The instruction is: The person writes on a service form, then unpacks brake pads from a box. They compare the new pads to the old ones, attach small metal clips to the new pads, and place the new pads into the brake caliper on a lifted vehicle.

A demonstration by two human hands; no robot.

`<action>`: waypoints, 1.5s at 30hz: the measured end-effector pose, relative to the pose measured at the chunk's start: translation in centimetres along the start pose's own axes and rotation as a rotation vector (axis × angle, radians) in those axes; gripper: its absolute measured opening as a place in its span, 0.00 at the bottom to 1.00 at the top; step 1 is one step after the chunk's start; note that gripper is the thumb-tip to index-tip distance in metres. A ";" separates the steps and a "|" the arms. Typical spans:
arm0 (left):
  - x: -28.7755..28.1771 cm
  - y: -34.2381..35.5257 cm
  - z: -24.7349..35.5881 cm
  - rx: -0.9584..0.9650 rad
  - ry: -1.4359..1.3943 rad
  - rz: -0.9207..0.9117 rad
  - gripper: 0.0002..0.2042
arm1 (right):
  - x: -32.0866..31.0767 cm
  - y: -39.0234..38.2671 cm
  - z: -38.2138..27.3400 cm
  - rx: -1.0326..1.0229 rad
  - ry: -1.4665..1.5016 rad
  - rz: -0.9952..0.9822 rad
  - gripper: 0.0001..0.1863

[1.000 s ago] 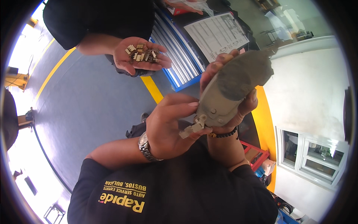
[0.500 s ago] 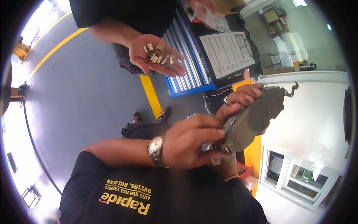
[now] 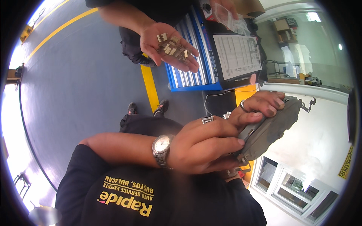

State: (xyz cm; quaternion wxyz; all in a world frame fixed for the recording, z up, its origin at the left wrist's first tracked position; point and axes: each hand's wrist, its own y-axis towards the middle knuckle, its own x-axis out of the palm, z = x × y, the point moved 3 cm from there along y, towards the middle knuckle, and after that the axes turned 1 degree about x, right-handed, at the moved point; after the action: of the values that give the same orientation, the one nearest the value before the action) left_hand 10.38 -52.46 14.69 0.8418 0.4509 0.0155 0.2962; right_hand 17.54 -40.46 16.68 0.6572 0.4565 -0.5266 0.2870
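Note:
A grey-brown brake pad (image 3: 273, 132), with thin metal clips at both ends, is held tilted in front of me on the right. My right hand (image 3: 260, 109), wearing a ring, curls its fingers over the pad's far edge. My left hand (image 3: 205, 145), with a ring and a wristwatch, is closed at the pad's near end, beside a bent clip (image 3: 247, 165); some of its fingertips are hidden. Across from me, another person's open palm (image 3: 156, 39) holds several small metal clips (image 3: 169, 49). That person's other hand (image 3: 226, 7) grips a clear plastic bag (image 3: 235, 24).
A blue tool cabinet (image 3: 194, 88) with silver drawers stands ahead, a printed sheet (image 3: 237, 56) on its top. A white cable (image 3: 206, 103) hangs beside it. To the right are a white wall (image 3: 313, 128) and a window (image 3: 294, 188). Yellow lines (image 3: 151, 88) cross the grey floor.
The brake pad and both my hands have shifted right, and the pad has turned more edge-on. The other person's palm with clips appears slightly farther right and higher.

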 end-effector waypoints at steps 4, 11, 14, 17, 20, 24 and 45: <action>-0.4 0.0 -0.2 -0.026 0.005 -0.011 0.25 | 0.0 0.2 0.2 -0.019 -0.031 0.013 0.22; -0.9 0.2 -0.6 -0.042 0.036 -0.087 0.28 | -1.3 0.3 -1.0 0.001 -0.163 -0.173 0.43; -1.2 0.5 -0.8 0.008 0.062 -0.173 0.30 | -2.2 0.1 -1.4 -0.050 -0.210 -0.283 0.48; -1.2 0.5 -0.9 0.031 0.100 -0.251 0.29 | -2.1 0.2 -1.5 -0.094 -0.293 -0.303 0.48; -0.9 0.7 -0.8 0.032 0.142 -0.282 0.30 | -1.9 0.4 -1.8 -0.090 -0.355 -0.291 0.49; -1.2 0.6 -1.0 0.014 0.237 -0.350 0.30 | -1.6 0.4 -1.9 -0.114 -0.365 -0.210 0.50; -1.8 0.1 -1.8 -0.082 0.244 -0.242 0.29 | -1.1 1.1 -2.0 -0.116 -0.525 0.064 0.51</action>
State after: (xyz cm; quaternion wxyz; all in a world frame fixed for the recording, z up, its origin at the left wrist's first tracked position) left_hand 8.30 -51.99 13.22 0.8810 0.3716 0.1596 0.2457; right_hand 17.13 -38.05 15.91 0.5140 0.4600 -0.7086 0.1489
